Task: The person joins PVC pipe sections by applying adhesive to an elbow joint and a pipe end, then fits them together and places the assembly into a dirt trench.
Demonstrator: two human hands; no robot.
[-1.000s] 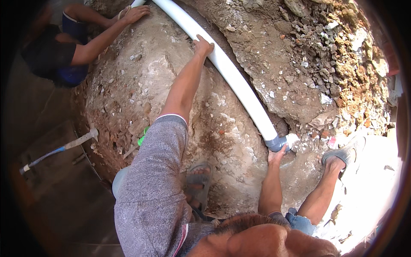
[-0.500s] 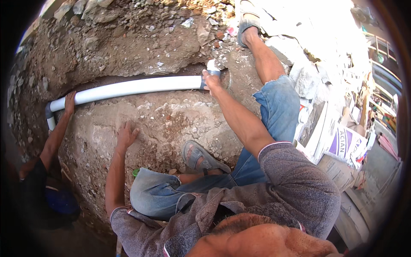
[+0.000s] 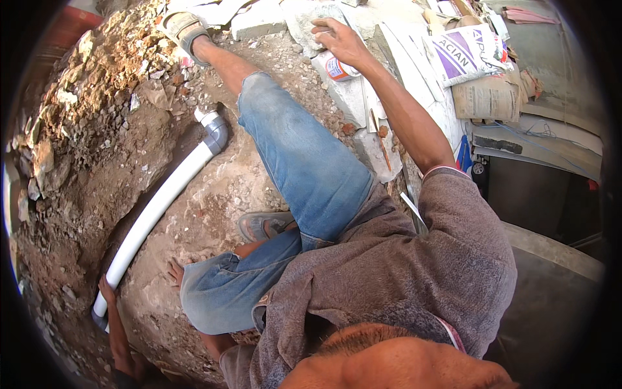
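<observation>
My right hand [image 3: 339, 43] is raised over pale stone slabs [image 3: 311, 29] at the top, fingers apart and holding nothing. Just below it lies a small white container [image 3: 339, 69] with a coloured label, close to my wrist. Beside my bent knee, my left hand [image 3: 175, 272] rests on the dirt, its fingers spread and partly hidden by the jeans. A white plastic pipe [image 3: 155, 217] runs along a trench on the left. At its upper end sits a grey elbow fitting [image 3: 215, 131], with another grey fitting [image 3: 99, 319] at the lower end. Neither of my hands touches the pipe.
Another person's hand [image 3: 107, 290] grips the pipe's lower end. Rubble [image 3: 84, 110] is heaped along the trench's far side. Right of my arm lie a white-and-purple sack [image 3: 463, 55], a brown bag [image 3: 487, 98] and long white strips [image 3: 414, 61]. My sandalled feet stand on the dirt.
My right hand has let go of the elbow fitting and moved right, over the slabs by the container. The view has turned right. My left hand stays on the dirt.
</observation>
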